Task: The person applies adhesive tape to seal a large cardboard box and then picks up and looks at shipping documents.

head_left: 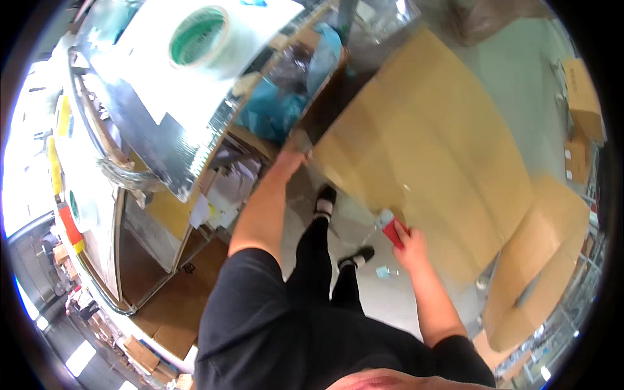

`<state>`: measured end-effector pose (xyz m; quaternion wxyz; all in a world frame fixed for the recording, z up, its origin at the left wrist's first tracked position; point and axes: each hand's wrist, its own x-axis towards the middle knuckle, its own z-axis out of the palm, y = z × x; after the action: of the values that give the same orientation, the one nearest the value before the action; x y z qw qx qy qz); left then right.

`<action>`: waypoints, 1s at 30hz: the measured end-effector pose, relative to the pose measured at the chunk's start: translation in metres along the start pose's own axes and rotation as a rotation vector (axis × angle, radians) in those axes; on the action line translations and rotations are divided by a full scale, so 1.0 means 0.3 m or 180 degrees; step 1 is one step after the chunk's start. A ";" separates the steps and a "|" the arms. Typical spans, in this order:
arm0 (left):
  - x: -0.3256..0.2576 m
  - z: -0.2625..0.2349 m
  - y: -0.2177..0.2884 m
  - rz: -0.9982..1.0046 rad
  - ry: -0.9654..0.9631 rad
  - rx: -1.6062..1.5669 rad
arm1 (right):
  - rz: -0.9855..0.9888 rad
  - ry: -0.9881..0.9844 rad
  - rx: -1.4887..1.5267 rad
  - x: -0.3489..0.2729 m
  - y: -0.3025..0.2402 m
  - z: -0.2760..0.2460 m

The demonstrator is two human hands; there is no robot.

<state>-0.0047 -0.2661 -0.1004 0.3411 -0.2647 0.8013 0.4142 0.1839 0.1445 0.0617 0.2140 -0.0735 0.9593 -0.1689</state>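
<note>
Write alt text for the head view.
A person's left hand grips the edge of a large flattened cardboard sheet, while the right hand holds a red-handled tool against it. A tape roll sits on the cart at left.

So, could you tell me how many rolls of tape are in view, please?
2: a large roll on the silver table top, and a smaller roll at its left edge; others may be hidden.

We're pretty clearly in a warehouse or packing area here: big flattened cardboard sheets (429,162) stand over a bare concrete floor (520,84), with more folded boxes (539,260) stacked off to the right. There's a metal-topped table (162,143) with a fat roll of packing tape (201,36) sitting on it, and shelves underneath (195,214) stuffed with papers and plastic bags.
</note>
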 end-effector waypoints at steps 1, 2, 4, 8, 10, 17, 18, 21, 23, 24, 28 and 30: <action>0.001 0.043 0.012 -0.0398 -0.0208 -0.0302 | 0.0117 -0.0039 0.0021 -0.006 0.017 -0.003; -0.026 0.138 0.120 -0.0510 -0.0135 -0.0477 | 0.0336 -0.0052 -0.0011 -0.046 0.067 -0.014; -0.014 0.072 0.060 0.0169 0.0168 -0.0224 | 0.0047 0.0257 0.0322 -0.040 0.065 0.018; -0.061 0.163 0.048 0.1058 0.0454 -0.0675 | 0.0007 0.0282 -0.0004 -0.042 0.021 0.023; -0.137 0.177 0.111 0.1102 0.0184 -0.0693 | 0.0041 0.0264 -0.0111 -0.037 0.011 -0.003; -0.128 0.180 0.093 0.1309 0.0468 -0.0953 | -0.0332 0.0380 0.0381 -0.059 0.071 0.008; -0.146 0.195 0.139 0.1080 0.0498 -0.0429 | -0.0202 0.0150 0.0181 -0.103 0.115 0.012; -0.105 0.165 0.037 0.1203 0.0522 0.0226 | -0.0058 -0.0421 -0.0270 -0.204 0.174 -0.021; -0.065 0.149 0.007 0.1163 0.0504 0.0398 | 0.0033 -0.0504 -0.0418 -0.289 0.241 -0.035; -0.096 0.174 0.075 0.1178 0.0507 0.0380 | 0.0216 -0.0537 -0.0470 -0.337 0.274 -0.045; -0.166 0.170 0.144 0.1195 0.0714 0.0339 | 0.0275 -0.0349 -0.0522 -0.369 0.273 -0.061; -0.166 0.183 0.118 0.0984 0.0811 0.0756 | 0.0298 -0.0348 -0.0511 -0.340 0.255 -0.048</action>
<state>0.0196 -0.1943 -0.0683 0.1984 -0.1470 0.9120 0.3276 0.2640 0.2418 0.0862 0.2672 -0.0546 0.9590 -0.0770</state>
